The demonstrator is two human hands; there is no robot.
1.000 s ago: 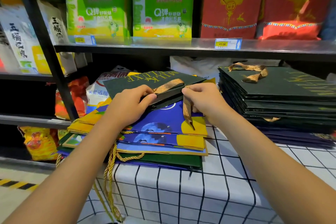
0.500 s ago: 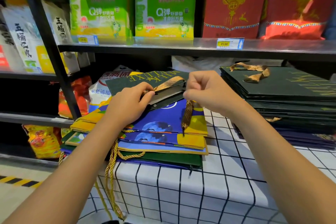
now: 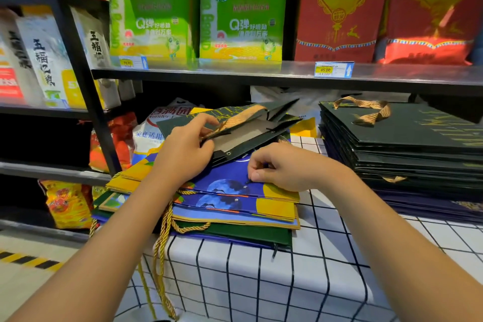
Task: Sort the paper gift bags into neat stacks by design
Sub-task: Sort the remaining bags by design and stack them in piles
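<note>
Dark green gift bag (image 3: pixel 235 136) on top of the mixed pile (image 3: pixel 222 204), at the left of the checked desk (image 3: pixel 261 282), mouth gaping and near edge lifted. Left hand (image 3: pixel 183 154) curled round the near left corner of that bag, thumb and fingers pinching the rim beside the gold ribbon handle (image 3: pixel 240 119). Right hand (image 3: pixel 282 167) just beside it, fingers curled, tips pressed down on the blue moon-print bag (image 3: pixel 230 183) below; possibly pinching something small and dark, but too small to tell.

Sorted stack of dark green bags (image 3: pixel 402 149) at the right of the desk, well apart from the pile, one ribbon handle looped loosely on top.

Judging by looks: light, flat, made of stiff card paper, likely to keep its shape if carried level but to crease if bent at the fold lines. Smooth coated faces, probably apt to slide off the pile or drag a neighbour along. Ribbon handles soft and floppy, gold cords (image 3: pixel 162 256) trailing over the desk edge, liable to snag. Best hold probably at the reinforced top rim near the eyelets, both sides pinched together so the mouth closes flat, ribbon tucked in before laying it on the matching stack. Steadying the blue bag underneath likely helps a clean lift.
</note>
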